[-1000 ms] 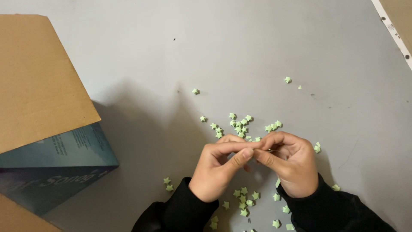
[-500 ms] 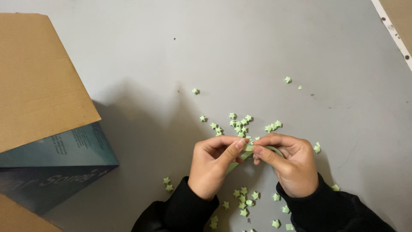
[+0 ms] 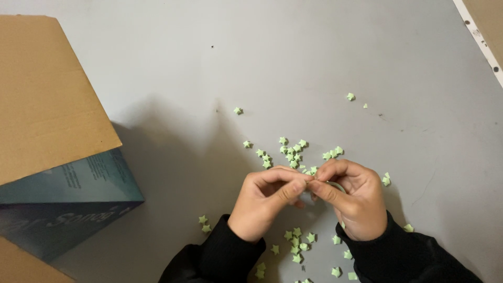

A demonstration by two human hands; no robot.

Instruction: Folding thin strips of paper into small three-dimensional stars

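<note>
My left hand [image 3: 264, 202] and my right hand [image 3: 351, 202] meet fingertip to fingertip over a grey table [image 3: 262, 63]. Together they pinch a small pale green folded paper piece [image 3: 309, 184], mostly hidden by the fingers. A thin pale strip curls by my right index finger [image 3: 335, 184]. Several small green paper stars [image 3: 291, 152] lie scattered just beyond the hands, and more paper stars [image 3: 297, 246] sit between my black sleeves.
A large cardboard box [image 3: 47, 99] with a dark teal printed side [image 3: 68, 194] stands at the left. A white strip edge [image 3: 479, 39] runs along the top right corner. Single stars [image 3: 350, 96] lie farther out on the table.
The fingertips of both hands have closed tighter around the small green piece; the hands stay in the same place.
</note>
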